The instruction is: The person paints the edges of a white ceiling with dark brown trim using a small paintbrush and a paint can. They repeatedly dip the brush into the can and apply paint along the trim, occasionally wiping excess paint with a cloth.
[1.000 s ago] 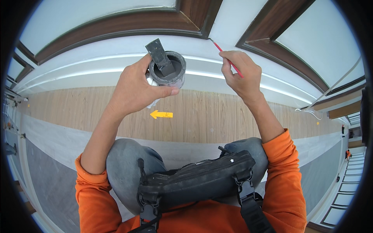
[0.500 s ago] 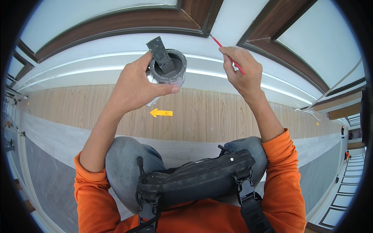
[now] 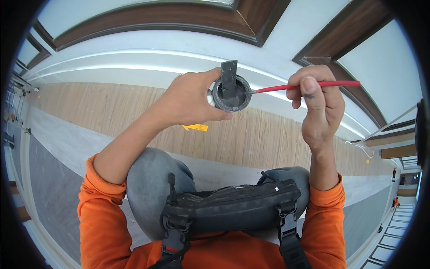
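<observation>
My left hand (image 3: 190, 96) grips a round jar (image 3: 244, 101) of dark grey paint, with some white material tucked between palm and jar. A flat, paint-smeared grey blade (image 3: 229, 77) stands in the jar, sticking up past its rim. My right hand (image 3: 320, 105) pinches a slim red-handled brush (image 3: 268, 88), held level, its bristle end dipped into the jar at the right side. A grey smudge marks a finger of that hand.
A white wall with brown-framed panels (image 3: 249, 27) and white baseboard lies ahead. A yellow arrow sticker (image 3: 197, 127) is on the wood-look floor (image 3: 251, 139). A black pouch (image 3: 233, 206) rests at my knees. A small figure in orange (image 3: 395, 202) is at far right.
The brush has left the frame's corner on the wall and turned sideways into the jar. My right hand has turned over; my left hand has shifted right with the jar.
</observation>
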{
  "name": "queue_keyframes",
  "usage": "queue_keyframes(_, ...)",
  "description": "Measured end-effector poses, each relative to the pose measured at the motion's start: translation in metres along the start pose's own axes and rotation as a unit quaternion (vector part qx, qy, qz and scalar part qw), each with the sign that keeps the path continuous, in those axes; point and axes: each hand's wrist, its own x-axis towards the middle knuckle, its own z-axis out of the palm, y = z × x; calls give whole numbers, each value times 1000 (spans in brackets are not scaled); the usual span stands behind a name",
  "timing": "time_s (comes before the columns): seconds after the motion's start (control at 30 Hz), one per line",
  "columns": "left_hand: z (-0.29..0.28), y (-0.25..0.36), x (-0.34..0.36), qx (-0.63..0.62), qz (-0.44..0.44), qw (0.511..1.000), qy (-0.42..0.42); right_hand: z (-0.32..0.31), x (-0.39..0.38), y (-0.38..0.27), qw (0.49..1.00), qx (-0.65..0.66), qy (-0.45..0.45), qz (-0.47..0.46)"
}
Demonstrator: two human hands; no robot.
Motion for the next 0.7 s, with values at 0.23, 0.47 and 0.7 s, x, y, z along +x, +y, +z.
queue_keyframes(0.23,2,5,1,23,-20,999,-42,11,0,4,996,-68,-64,7)
queue_keyframes(0.47,-3,11,0,-9,-40,998,-36,5,-6,11,1000,3,20,18)
queue_keyframes(0.7,-1,5,3,-69,-61,996,-7,-4,-13,19,997,52,33,54)
